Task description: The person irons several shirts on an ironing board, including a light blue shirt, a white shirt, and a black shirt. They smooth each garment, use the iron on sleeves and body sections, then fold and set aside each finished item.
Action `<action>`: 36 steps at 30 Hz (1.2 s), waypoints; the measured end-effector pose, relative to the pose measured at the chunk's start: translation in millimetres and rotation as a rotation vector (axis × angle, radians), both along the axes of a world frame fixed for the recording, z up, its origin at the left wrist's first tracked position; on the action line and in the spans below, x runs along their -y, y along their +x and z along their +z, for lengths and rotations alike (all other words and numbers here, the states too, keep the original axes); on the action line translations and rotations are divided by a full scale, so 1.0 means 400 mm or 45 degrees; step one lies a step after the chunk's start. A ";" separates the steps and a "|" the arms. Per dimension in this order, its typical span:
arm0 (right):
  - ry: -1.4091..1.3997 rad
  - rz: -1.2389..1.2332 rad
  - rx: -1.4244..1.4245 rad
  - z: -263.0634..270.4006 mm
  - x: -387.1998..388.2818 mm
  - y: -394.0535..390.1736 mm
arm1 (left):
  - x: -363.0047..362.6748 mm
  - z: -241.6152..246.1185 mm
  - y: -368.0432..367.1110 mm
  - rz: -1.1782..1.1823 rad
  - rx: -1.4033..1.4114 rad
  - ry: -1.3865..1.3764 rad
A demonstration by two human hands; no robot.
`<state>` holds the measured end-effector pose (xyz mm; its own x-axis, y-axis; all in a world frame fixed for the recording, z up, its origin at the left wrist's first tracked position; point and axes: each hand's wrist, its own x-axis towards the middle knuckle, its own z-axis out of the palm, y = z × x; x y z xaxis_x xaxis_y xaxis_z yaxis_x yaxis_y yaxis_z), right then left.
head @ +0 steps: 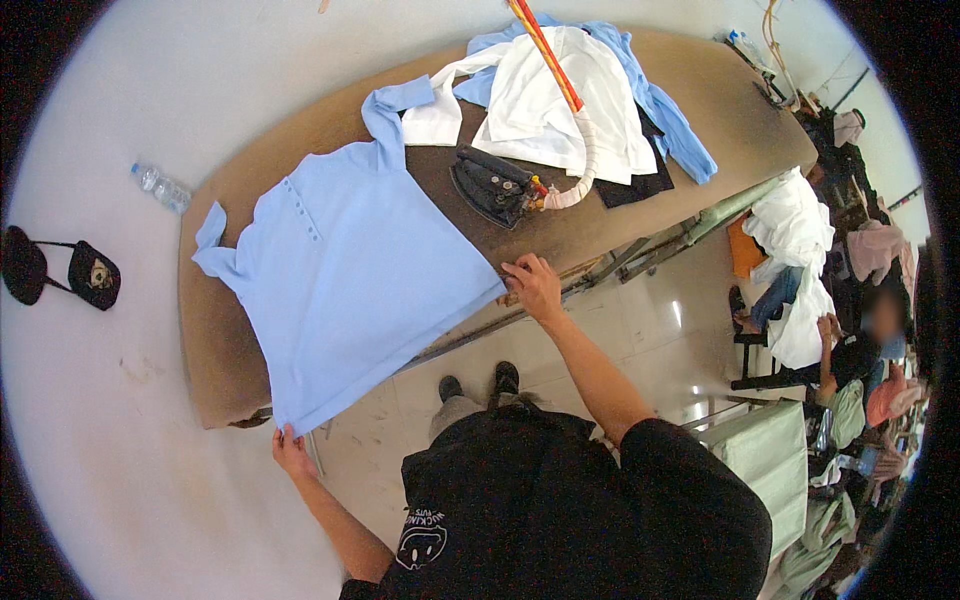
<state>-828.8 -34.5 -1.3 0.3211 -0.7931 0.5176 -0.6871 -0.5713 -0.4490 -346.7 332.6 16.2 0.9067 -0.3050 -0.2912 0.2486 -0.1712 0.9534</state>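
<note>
A light blue long-sleeved shirt with a short row of buttons is spread over the brown padded ironing table. My left hand pinches one corner of its hem, off the table's near edge. The opposite hem corner is between the fingers of my right hand. Between these corners the hem runs fairly straight and hangs over the edge. A dark, worn iron rests on the table just right of the shirt. One sleeve is bent upward, touching a white garment's sleeve.
A wrapped hose and red-yellow cord rise from the iron. White shirts and another blue garment lie behind it. A plastic bottle lies by the wall at left. A seated person handles white cloth at right.
</note>
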 end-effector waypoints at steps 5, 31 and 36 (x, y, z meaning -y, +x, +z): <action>0.118 -0.102 0.173 0.034 0.013 -0.077 | -0.003 0.022 0.016 0.017 0.056 -0.086; 0.845 -0.207 -0.416 -0.023 -0.072 0.057 | 0.077 -0.182 0.104 -0.808 0.845 0.842; 0.905 -0.147 -0.813 0.004 -0.173 -0.016 | -0.075 -0.081 0.083 -1.444 0.511 1.424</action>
